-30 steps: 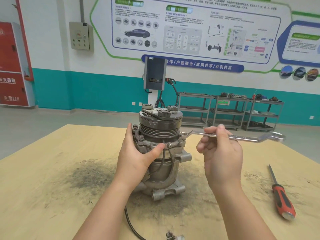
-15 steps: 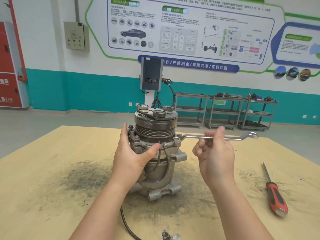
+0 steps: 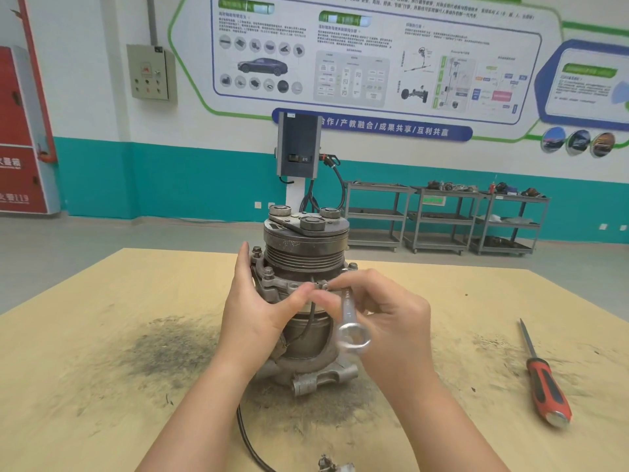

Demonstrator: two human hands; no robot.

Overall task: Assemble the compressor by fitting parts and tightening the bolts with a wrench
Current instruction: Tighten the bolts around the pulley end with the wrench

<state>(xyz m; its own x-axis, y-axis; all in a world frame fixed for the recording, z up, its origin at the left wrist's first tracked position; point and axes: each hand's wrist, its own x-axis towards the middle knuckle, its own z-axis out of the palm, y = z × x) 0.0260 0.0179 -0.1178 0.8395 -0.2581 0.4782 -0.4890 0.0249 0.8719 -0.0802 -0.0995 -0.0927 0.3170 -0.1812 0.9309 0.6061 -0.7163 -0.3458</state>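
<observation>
Change: since half a second ago the wrench [image 3: 350, 318] has swung from pointing out to the right, level with the flange, round to the front of the compressor [image 3: 303, 294]; its ring end now hangs toward the camera, and the right hand [image 3: 391, 321] has come in close against the left thumb.
Worktop [image 3: 102, 386]: pale wood, with a dark sooty smear spreading left of and under the compressor.
Left hand [image 3: 252, 311]: fingers straight and upright against the left side of the housing, thumb stretched across the front flange; it presses and steadies, curling round nothing.
Compressor: stands upright at the middle of the worktop, ribbed pulley and clutch plate on top, mounting lug at the foot, bolts standing up at the left of the flange.
Cable [image 3: 248, 437]: black, runs from the base toward the near edge.
Small metal part [image 3: 335, 466]: lies at the near edge, cut off by the frame.
Wrench: silver, top end at a front flange bolt beside the left thumb tip, shank sloping down and forward; ring end blurred.
Right hand: fingers curled round the upper shank of the wrench, holding it.
Screwdriver [image 3: 543, 379]: red and black handle, lies flat well to the right, tip pointing away.
</observation>
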